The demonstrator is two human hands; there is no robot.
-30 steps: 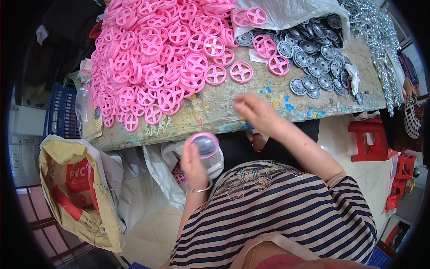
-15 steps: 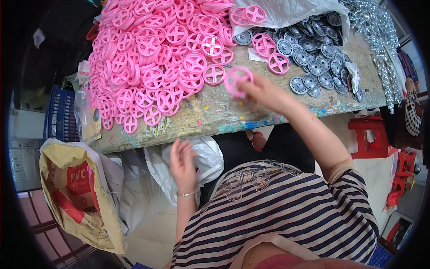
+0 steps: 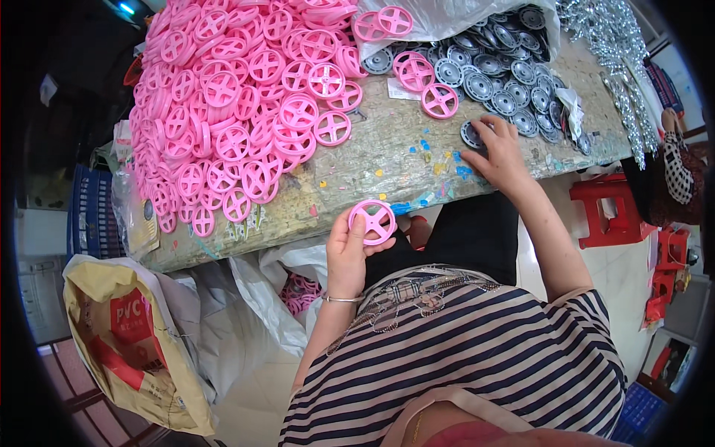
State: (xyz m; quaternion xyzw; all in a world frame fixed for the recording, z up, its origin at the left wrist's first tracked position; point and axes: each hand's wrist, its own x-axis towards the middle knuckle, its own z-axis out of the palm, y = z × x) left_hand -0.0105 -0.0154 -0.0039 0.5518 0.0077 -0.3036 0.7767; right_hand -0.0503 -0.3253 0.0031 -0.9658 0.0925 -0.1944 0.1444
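Observation:
My left hand point(image 3: 348, 257), a bracelet at its wrist, holds a pink plastic wheel point(image 3: 383, 227) with crossed spokes in front of the table's near edge. Thumb and fingers close on the wheel's near-left side. Over the table at the right, my right hand point(image 3: 506, 156) has its fingers on a grey round wheel disc point(image 3: 470, 134), which they partly cover. That disc lies at the near-left edge of a heap of similar grey discs point(image 3: 521, 94). A large heap of pink wheels point(image 3: 221, 89) covers the left of the table. Several pink wheels point(image 3: 439, 100) lie beside the grey discs.
The worn wooden table point(image 3: 387, 164) has paint specks along its near edge. A yellow-lined sack point(image 3: 82, 298) stands at the left, near a white bag point(image 3: 261, 298) with pink pieces inside. Silver tinsel point(image 3: 622, 74) hangs at the far right. Red stools point(image 3: 596, 212) and another person are beyond.
The pink wheel has passed from my right hand to my left, which rose and moved right. My right hand has moved right to a grey disc. The view has shifted slightly.

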